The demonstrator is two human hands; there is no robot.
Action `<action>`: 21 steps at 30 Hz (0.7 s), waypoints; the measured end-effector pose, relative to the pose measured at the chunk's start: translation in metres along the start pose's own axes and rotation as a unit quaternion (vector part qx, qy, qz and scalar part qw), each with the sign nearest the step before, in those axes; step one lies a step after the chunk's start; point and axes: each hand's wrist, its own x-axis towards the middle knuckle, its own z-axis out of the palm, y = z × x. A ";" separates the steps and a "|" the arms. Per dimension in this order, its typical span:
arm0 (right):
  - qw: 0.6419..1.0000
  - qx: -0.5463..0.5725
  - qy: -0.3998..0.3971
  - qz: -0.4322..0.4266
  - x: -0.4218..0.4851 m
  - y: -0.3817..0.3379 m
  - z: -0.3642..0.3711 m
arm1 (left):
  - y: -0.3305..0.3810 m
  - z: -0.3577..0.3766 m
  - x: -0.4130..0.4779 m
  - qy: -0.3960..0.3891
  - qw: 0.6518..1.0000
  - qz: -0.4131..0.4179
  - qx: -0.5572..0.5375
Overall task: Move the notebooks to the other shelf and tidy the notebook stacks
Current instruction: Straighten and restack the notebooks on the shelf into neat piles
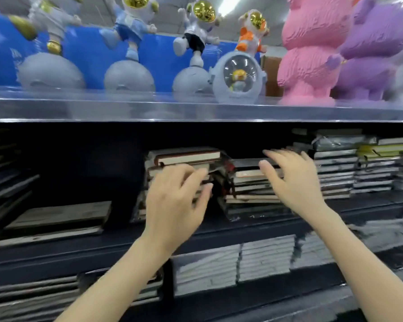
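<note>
Two notebook stacks stand side by side on the middle shelf (254, 228). The left stack (186, 156) is taller, with a brown-covered notebook on top. The right stack (251, 189) is lower and uneven. My left hand (175, 201) is in front of the left stack with fingers spread and lightly bent, holding nothing. My right hand (296, 180) hovers over the right stack's right end, fingers spread and straight. The frame is blurred, so contact with the stacks is unclear.
More wrapped notebook piles (349, 166) fill the shelf to the right. A flat pile (58, 219) lies at the left. The lower shelf holds white-edged notebook stacks (237, 263). Astronaut figures (196, 43) and pink and purple block figures (312, 49) stand on the top shelf.
</note>
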 end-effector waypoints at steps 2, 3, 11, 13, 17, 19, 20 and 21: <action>0.996 -0.014 -0.074 -0.038 0.013 0.007 0.006 | -0.008 0.008 0.011 0.008 0.994 -0.047 0.098; 0.992 -0.030 -0.112 -0.055 0.017 0.008 0.008 | -0.015 0.010 0.015 -0.009 0.988 -0.082 0.133; 0.985 -0.007 -0.050 -0.168 0.019 0.042 0.013 | -0.055 0.009 0.019 -0.207 0.943 -0.255 0.049; 0.982 0.017 -0.034 -0.184 0.014 0.043 0.004 | -0.038 0.005 0.021 -0.121 0.961 -0.196 0.152; 0.975 0.080 -0.096 -0.183 0.002 0.047 -0.022 | 0.044 0.000 0.024 -0.052 0.983 -0.159 0.078; 0.973 0.169 -0.127 -0.095 0.001 0.053 -0.040 | 0.075 0.007 0.029 -0.179 0.936 -0.291 -0.081; 0.976 0.187 -0.106 -0.043 0.004 0.059 -0.046 | 0.082 0.016 0.032 -0.223 0.887 -0.366 -0.171; 0.981 0.176 -0.082 0.010 0.009 0.069 -0.047 | 0.086 0.026 0.036 -0.242 0.835 -0.427 -0.249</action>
